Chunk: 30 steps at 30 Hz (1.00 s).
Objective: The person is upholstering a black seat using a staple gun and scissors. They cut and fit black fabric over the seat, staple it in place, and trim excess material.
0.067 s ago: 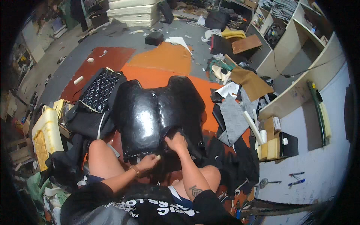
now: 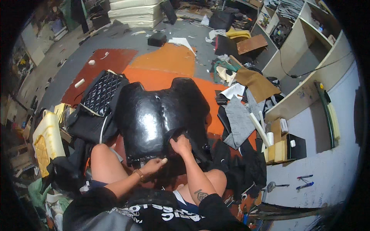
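Observation:
A large glossy black padded seat piece [image 2: 144, 115], with a seam down its middle and two raised corners at the far side, lies in front of my knees. At its near edge my left hand [image 2: 152, 166] is closed, its fingertips pinching something small and pale that I cannot make out. To the right, my right hand [image 2: 181, 145] grips a folded-back flap of the black cover [image 2: 175, 134]. The thumb shows on the flap, while the other fingers are partly hidden in the fold.
A quilted black piece [image 2: 101, 94] and yellowed foam [image 2: 48, 133] lie left. Grey cloth scraps [image 2: 239, 123], a brown sheet [image 2: 257, 84] and foam blocks [image 2: 278, 152] are on the right, near a pale shelf unit [image 2: 308, 73]. Stacked white foam slabs [image 2: 135, 13] stand far back.
My left hand has shifted very slightly, and the pale thing at its fingertips shows a little more. My right hand stays at the flap.

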Each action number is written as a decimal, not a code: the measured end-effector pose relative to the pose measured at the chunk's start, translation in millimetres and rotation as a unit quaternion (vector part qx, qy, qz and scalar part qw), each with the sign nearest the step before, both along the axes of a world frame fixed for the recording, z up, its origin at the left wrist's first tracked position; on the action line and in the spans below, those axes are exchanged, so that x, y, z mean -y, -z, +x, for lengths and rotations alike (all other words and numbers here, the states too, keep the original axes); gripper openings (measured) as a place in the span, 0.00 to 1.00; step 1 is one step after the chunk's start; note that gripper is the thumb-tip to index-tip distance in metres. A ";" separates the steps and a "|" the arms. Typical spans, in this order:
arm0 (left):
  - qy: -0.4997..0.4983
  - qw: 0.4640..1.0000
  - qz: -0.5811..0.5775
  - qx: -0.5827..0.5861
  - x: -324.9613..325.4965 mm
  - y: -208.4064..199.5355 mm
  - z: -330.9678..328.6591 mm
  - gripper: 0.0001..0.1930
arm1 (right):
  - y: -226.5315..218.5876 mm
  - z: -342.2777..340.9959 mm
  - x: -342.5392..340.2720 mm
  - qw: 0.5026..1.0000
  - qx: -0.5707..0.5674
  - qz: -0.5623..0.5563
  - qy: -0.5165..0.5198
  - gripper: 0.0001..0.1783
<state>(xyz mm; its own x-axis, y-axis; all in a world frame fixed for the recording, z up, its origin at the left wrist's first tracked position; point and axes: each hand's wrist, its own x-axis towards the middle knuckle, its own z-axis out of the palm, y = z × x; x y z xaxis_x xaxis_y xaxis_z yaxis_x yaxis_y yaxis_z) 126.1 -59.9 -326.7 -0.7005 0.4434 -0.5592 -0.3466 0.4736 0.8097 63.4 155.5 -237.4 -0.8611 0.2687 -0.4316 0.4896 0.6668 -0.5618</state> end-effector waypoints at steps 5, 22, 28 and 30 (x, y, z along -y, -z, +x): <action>-0.014 0.985 0.137 0.107 -27.3 -43.1 -8.2 0.27 | -9.5 -9.9 25.5 0.855 0.026 -0.499 0.139 0.28; 0.432 0.873 -0.161 -0.157 -0.9 -32.0 -36.3 0.31 | 13.5 -42.2 8.2 0.979 -0.195 -0.043 0.039 0.26; 0.020 0.878 -0.238 -0.414 -8.2 -78.0 -139.4 0.20 | 26.2 -39.4 13.3 0.994 -0.092 -0.036 0.037 0.30; 0.030 0.843 -0.250 -0.475 8.8 -51.6 -180.4 0.21 | 15.0 -41.6 27.9 0.997 -0.064 -0.039 0.019 0.32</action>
